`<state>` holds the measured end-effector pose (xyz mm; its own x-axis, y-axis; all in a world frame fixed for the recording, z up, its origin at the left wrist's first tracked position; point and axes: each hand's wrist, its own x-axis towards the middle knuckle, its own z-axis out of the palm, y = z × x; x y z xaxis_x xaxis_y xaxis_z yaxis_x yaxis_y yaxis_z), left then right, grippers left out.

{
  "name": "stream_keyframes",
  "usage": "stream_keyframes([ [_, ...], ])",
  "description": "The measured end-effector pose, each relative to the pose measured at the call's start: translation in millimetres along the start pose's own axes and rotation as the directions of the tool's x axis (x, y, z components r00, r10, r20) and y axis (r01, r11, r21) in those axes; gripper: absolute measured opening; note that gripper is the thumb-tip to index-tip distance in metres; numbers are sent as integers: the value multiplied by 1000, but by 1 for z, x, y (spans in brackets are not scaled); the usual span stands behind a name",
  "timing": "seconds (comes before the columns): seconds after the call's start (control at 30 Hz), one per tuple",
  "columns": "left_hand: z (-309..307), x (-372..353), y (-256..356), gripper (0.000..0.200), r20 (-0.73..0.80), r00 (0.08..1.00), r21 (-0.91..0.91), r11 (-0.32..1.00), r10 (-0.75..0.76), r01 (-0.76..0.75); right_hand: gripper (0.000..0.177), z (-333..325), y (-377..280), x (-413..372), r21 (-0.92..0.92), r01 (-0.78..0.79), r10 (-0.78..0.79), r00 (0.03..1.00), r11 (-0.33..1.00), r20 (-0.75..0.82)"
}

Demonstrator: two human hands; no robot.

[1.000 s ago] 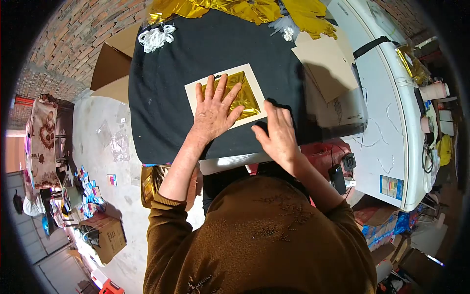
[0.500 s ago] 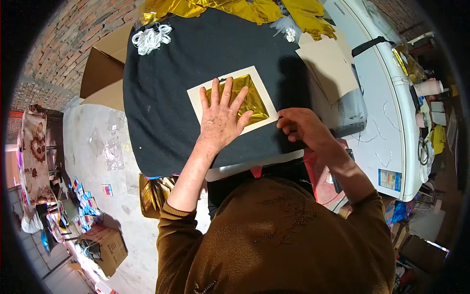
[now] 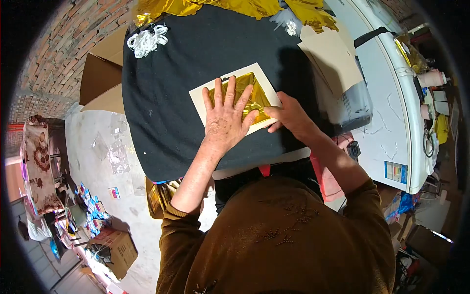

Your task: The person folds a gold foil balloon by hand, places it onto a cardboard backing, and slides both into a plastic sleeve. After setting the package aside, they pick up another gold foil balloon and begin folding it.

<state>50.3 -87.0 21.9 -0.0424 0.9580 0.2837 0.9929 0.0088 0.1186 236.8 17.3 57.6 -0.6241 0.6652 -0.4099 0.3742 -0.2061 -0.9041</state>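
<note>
A cream square card [image 3: 198, 96] lies tilted on black cloth, with a piece of gold foil [image 3: 258, 93] over its middle. My left hand [image 3: 226, 117] rests flat on the foil and the card's left part, fingers spread. At the card's lower right corner, my right hand [image 3: 293, 117] pinches the edge, thumb on top over the foil's corner and fingers at the side and below. Part of the foil is hidden under my left palm.
The black cloth [image 3: 181, 73] covers the table. White string [image 3: 147, 41] lies at its far left, gold foil sheets [image 3: 220, 7] along the back. Beige cards [image 3: 330, 59] are stacked at right beside a white appliance [image 3: 379, 98]. An open cardboard box [image 3: 100, 78] stands at left.
My right hand has moved in from beside the card and taken hold of its lower right corner. My left hand stays flat on the foil. The view has shifted slightly.
</note>
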Motion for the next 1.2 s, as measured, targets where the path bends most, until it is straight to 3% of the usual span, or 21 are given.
stream_keyframes([
  [0.1,-7,-7,6,63,34,999,-20,999,35,-35,33,2,5,-20,113,53,-53,999,992,-6],
  [0.2,-10,-27,43,64,130,990,-57,997,56,-49,31,-10,29,-62,196,-53,56,998,979,-9],
  [0.3,-6,-44,79,65,155,985,-127,990,75,-55,29,-14,40,-108,267,-45,71,994,963,-88],
  [0.4,-3,-44,101,67,114,990,-162,985,85,-66,34,-26,64,-125,237,9,24,990,972,-139],
  [0.5,-5,-39,105,64,97,992,-149,987,75,-60,39,-32,74,-128,28,42,-32,957,999,-289],
  [0.53,-4,-39,105,64,93,993,-148,987,77,-63,42,-32,73,-130,-312,156,-272,887,937,-373],
  [0.57,-3,-40,104,64,89,993,-146,987,78,-64,45,-29,69,-133,-622,208,-513,778,755,-363],
  [0.6,-3,-41,104,63,86,993,-142,988,77,-65,48,-26,65,-136,-856,188,-718,645,481,-261],
  [0.7,-1,-42,102,65,100,991,-129,989,87,-73,50,-11,54,-145,-892,399,-802,592,212,75],
  [0.8,0,-42,100,65,102,990,-125,988,101,-88,43,1,76,-124,-836,543,-833,496,77,245],
  [1.07,-8,-40,91,68,189,978,-315,949,82,-19,42,16,81,-102,-934,345,-846,522,91,110],
  [1.2,-20,-36,90,68,290,955,-446,892,60,79,54,23,68,-106,-991,75,-683,719,-108,129],
])
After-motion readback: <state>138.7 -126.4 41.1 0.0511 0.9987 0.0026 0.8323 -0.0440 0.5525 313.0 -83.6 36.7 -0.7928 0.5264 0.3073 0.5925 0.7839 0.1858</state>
